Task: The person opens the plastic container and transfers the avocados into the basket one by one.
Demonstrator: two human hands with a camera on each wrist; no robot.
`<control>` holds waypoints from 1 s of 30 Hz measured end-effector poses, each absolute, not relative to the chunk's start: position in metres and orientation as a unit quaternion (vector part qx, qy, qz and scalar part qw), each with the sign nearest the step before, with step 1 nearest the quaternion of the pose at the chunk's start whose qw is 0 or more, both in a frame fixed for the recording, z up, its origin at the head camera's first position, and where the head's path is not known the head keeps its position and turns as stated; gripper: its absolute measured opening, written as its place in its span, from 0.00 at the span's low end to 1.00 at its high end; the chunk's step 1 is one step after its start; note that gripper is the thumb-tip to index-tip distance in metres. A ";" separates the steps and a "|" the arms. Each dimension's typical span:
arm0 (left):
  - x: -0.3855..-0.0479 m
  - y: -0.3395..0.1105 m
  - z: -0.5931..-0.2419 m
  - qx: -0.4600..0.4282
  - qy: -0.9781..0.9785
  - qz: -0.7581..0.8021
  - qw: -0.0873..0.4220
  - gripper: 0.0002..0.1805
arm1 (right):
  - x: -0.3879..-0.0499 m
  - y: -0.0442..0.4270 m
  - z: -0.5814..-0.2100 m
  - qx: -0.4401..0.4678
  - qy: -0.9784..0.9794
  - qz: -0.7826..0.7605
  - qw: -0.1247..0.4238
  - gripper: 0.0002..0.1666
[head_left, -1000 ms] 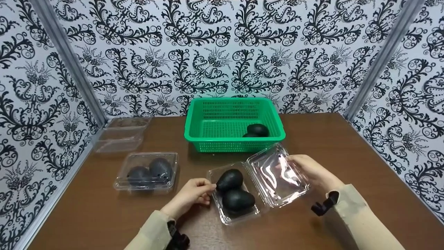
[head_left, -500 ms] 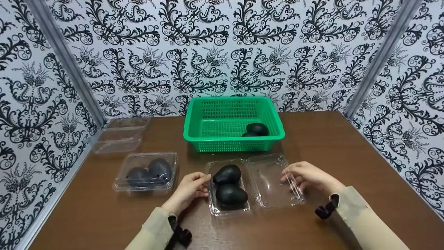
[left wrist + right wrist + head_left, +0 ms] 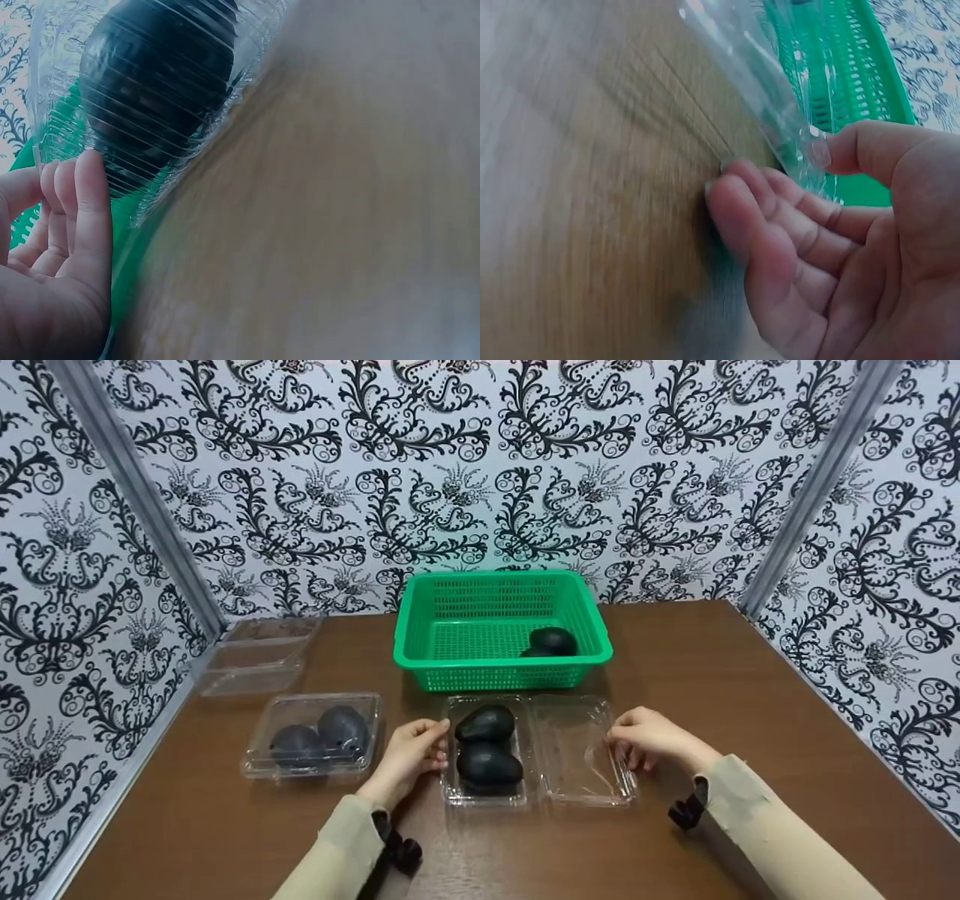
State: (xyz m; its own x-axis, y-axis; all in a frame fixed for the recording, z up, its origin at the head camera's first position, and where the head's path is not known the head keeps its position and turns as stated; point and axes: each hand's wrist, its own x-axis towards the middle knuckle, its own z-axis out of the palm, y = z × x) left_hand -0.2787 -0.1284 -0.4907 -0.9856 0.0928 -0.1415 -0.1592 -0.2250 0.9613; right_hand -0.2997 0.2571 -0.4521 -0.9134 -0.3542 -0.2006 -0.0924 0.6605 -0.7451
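An open clear plastic clamshell box [image 3: 529,787] lies on the table in the head view. Two dark avocados, a rear avocado [image 3: 486,724] and a front avocado [image 3: 489,765], sit in its left half. My left hand [image 3: 409,757] pinches this half's left rim between thumb and fingers; in the left wrist view an avocado [image 3: 157,75] shows through the ribbed wall. To the right, the lid [image 3: 574,750] is folded out flat. My right hand [image 3: 652,739] pinches its outer edge, thumb above and fingers beneath, as the right wrist view shows.
A green basket [image 3: 499,664] behind the box holds dark avocados [image 3: 553,641] at its right. At the left stands a closed clamshell box [image 3: 315,769] with two avocados inside. Clear plastic containers [image 3: 259,652] lie at the back left, near the patterned wall [image 3: 465,495].
The lid has come down from tilted to flat as my right hand lowered. The box with its avocados has turned straight and slid away from me toward the basket, my left hand going with it.
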 end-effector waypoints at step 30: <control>-0.282 -0.126 -0.491 -0.039 0.624 0.777 0.076 0.15 | -0.310 0.239 -0.460 -0.089 0.960 -0.249 0.088 0.28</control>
State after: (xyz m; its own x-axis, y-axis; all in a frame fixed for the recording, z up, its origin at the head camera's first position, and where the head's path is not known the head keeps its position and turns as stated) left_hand -0.2824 -0.1261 -0.4909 -0.9853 0.0698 -0.1557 -0.1671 -0.2106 0.9632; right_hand -0.3096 0.2390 -0.4605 -0.9689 -0.2142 -0.1239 -0.1270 0.8602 -0.4939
